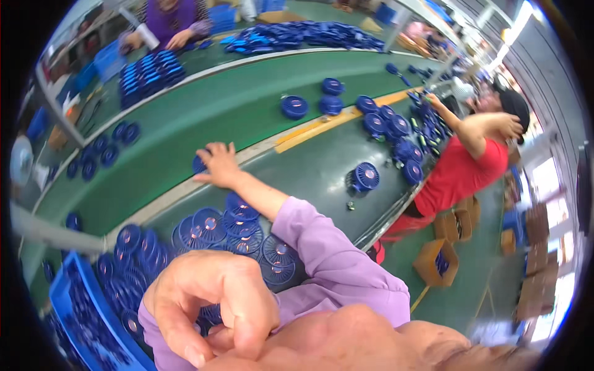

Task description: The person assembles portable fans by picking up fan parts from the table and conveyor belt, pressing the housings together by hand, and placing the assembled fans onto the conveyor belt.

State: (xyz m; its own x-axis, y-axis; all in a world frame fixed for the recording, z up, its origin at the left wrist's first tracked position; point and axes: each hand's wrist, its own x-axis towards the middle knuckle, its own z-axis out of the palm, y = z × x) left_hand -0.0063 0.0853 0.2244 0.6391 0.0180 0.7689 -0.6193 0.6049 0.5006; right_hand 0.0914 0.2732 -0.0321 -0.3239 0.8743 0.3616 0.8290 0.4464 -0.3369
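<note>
My right hand (219, 166) reaches out over the belt edge, with thumb and fingers spread around a small round blue fan (198, 163) that is partly hidden by the hand. My left hand (213, 300) is raised close to the camera. Its fingers are curled, and whatever may be between the fingertips is hidden. Below the reaching arm lie many blue fan grilles (207, 226) on the dark work surface. Beside them, to the left, stand stacked blue round fan parts (127, 272), partly hidden by my left hand.
A blue crate (62, 297) of dark parts stands at lower left. Several fans (294, 107) sit on the green belt (235, 80). Right, a co-worker in red (461, 167) stands beside more fans (387, 123); another person sits across the belt. Cardboard boxes (436, 263) are on the floor.
</note>
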